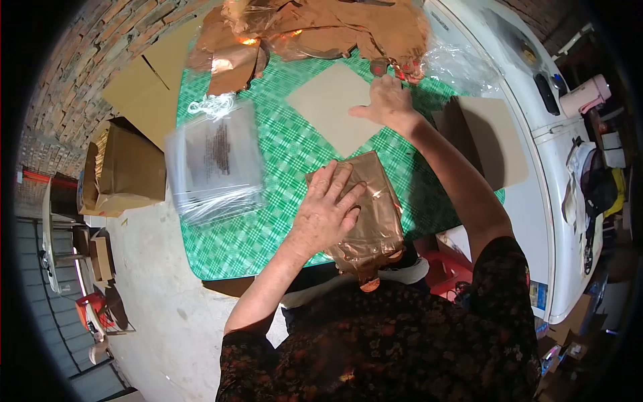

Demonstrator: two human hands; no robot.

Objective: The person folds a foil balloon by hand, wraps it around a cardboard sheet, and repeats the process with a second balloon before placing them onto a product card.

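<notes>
My left hand [326,213] lies with spread fingers on a copper-coloured shiny foil packet [372,218] at the table's front edge. The packet is flat and rectangular, with crumpled foil at its near end. Farther out, my right hand [387,104] reaches over a grey-beige cardboard sheet [331,107], its thumb stretched out to the left. Its fingertips are right at a small dark object with a red centre [378,66], just beyond the sheet's far corner.
A stack of clear plastic bags [218,164] with white string [213,105] lies on the left of the green checked table [228,251]. Copper foil sheets [321,30] pile up at the back. Another cardboard sheet [499,141] sits at right, beside a white appliance [559,167]. A cardboard box [130,171] stands left.
</notes>
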